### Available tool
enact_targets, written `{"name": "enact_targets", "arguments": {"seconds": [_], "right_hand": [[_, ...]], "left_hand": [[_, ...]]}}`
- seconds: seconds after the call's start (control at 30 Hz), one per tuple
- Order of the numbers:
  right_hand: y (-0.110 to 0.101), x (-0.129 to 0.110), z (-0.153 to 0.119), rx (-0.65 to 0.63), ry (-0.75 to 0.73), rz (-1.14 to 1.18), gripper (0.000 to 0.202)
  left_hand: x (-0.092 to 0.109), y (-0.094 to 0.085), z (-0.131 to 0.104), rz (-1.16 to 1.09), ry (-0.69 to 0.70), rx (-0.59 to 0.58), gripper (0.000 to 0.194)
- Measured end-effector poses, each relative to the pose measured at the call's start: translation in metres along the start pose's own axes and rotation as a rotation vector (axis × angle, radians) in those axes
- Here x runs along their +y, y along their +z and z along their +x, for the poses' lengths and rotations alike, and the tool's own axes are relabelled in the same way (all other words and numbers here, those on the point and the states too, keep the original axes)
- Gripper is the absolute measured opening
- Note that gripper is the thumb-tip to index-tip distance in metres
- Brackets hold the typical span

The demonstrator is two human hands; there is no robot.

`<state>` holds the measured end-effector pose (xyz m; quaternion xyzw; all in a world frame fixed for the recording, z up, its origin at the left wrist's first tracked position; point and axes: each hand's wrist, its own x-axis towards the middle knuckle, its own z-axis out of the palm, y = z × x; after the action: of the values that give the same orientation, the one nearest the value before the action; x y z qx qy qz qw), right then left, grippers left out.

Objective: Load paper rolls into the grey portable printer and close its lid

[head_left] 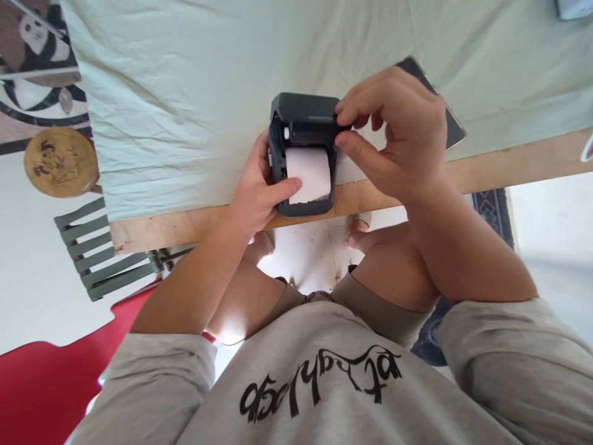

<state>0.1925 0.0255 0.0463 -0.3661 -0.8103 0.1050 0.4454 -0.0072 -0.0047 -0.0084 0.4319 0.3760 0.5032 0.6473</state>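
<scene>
A dark portable label printer is held over the table's near edge, its lid raised. Inside it lies a white paper roll with a ragged end toward me. My left hand is wrapped round the printer's left side, its thumb resting on the paper. With thumb and forefinger, my right hand pinches the right end of the raised lid. Just behind that hand, a dark flat tablet-like object lies on the cloth, partly hidden.
A pale green cloth covers the table, leaving a wooden edge bare. Left of it are a round wooden stool top, a green slatted seat and a red chair. A pale object stands at the far right corner.
</scene>
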Motion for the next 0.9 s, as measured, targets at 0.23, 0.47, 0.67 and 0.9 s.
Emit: {"name": "enact_targets", "arguments": {"seconds": [0.23,0.47,0.67,0.9], "right_hand": [[-0.001,-0.002,-0.009,-0.301,-0.033,0.105,0.006],[0.000,-0.009,-0.015,-0.297,0.082,0.149,0.025],[-0.007,-0.017,-0.015,-0.403,0.148,0.137,0.038],[-0.002,-0.014,-0.019,-0.405,0.135,0.117,0.038]], "left_hand": [[-0.006,-0.006,0.004,-0.041,0.051,-0.062,0.062],[0.000,-0.001,0.001,-0.035,0.021,-0.022,0.045],[0.007,0.004,-0.002,-0.055,0.065,-0.110,0.046],[0.008,0.006,-0.002,-0.065,0.028,-0.102,0.039]]}}
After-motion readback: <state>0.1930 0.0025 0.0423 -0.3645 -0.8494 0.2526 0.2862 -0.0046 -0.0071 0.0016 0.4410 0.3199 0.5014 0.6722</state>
